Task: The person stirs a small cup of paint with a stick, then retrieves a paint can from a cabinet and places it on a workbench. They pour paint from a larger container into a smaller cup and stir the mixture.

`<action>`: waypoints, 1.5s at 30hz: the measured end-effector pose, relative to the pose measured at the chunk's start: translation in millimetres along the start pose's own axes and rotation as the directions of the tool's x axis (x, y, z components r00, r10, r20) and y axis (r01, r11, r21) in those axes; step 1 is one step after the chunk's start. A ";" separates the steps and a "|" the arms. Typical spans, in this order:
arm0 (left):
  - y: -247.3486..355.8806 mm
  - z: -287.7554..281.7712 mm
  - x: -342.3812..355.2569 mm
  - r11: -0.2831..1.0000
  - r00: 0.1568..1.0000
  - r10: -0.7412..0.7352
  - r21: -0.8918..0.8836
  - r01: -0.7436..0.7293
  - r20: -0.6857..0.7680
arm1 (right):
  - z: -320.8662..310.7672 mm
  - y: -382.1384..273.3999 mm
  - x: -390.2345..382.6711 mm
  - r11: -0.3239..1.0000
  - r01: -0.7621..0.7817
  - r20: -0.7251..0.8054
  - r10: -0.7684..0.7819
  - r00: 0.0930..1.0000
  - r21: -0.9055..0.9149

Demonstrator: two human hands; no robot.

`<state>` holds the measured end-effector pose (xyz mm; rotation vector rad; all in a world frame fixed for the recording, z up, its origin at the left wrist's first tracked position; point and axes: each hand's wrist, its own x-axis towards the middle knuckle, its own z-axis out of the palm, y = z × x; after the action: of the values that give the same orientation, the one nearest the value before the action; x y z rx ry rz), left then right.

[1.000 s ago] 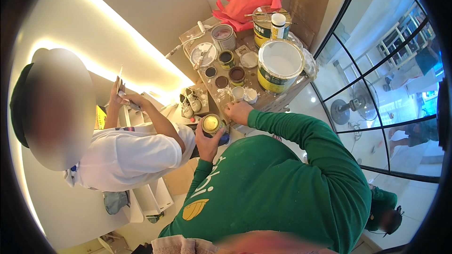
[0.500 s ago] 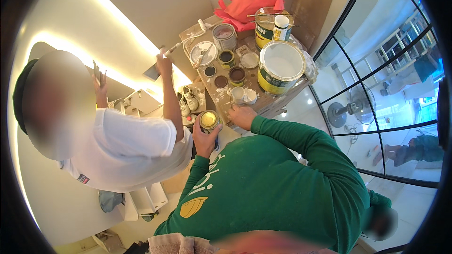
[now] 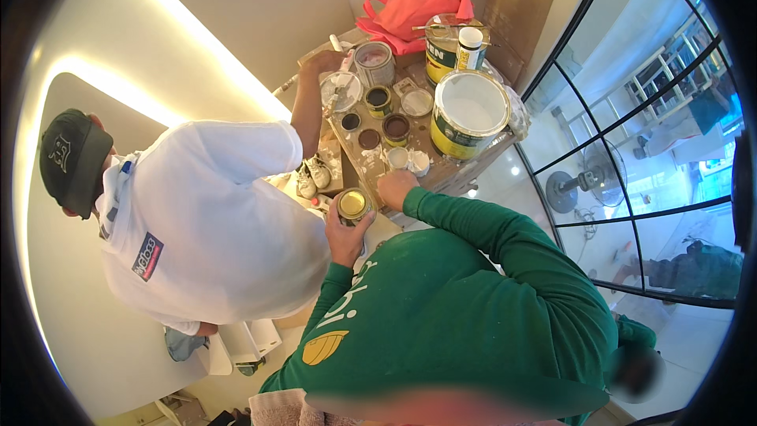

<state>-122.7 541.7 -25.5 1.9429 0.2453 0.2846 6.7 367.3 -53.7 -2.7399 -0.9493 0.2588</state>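
Coworker's arm [image 3: 305, 110] shifted rightward; left hand [image 3: 344, 240] clasps can [image 3: 354, 203] upright; right hand [image 3: 397, 188], grip unclear.

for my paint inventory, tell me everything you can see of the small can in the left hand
The small can is round and metallic-looking, with a shiny rim. Its top looks open; the inside shows yellow, though whether paint or bare lining is unclear. The left hand holds it around the side, top facing up, just left of the table.
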 end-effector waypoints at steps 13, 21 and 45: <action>-16.3 5.7 6.5 1.000 0.999 0.017 0.004 -0.016 -0.039 | 9.2 5.8 4.3 0.975 -0.190 0.004 0.191 0.982 0.112; -21.7 2.0 12.9 1.000 1.000 0.016 0.001 -0.016 -0.014 | 7.9 9.5 9.9 0.964 -0.229 0.009 0.230 0.973 0.137; -52.5 -23.4 37.4 1.000 1.000 0.008 -0.018 -0.008 0.007 | 5.9 -1.2 -2.3 0.902 -0.395 -0.031 0.406 0.913 0.173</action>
<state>-96.5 593.2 -62.4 1.9268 0.2298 0.2839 2.9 367.7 -58.8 -2.7429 -0.3180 0.2972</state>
